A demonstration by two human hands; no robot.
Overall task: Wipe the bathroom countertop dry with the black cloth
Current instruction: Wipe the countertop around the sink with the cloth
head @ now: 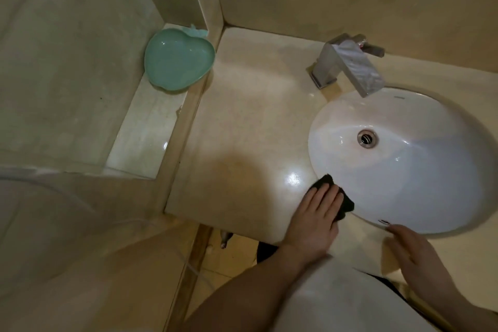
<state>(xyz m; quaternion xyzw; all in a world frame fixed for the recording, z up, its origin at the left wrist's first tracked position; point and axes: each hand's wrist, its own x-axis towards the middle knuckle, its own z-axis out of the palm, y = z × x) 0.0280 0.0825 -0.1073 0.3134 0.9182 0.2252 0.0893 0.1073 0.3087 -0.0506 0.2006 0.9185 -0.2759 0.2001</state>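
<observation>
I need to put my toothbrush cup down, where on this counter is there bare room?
Widest bare patch: the countertop between the faucet, sink rim and left edge. Crowded: the front strip, where the left hand presses the black cloth and the right hand rests.

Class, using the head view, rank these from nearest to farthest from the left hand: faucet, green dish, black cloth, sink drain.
1. Black cloth, under the left hand, at the sink's near-left rim.
2. Sink drain, in the basin, up and right.
3. Faucet, behind the basin.
4. Green dish, on the far-left ledge.
</observation>
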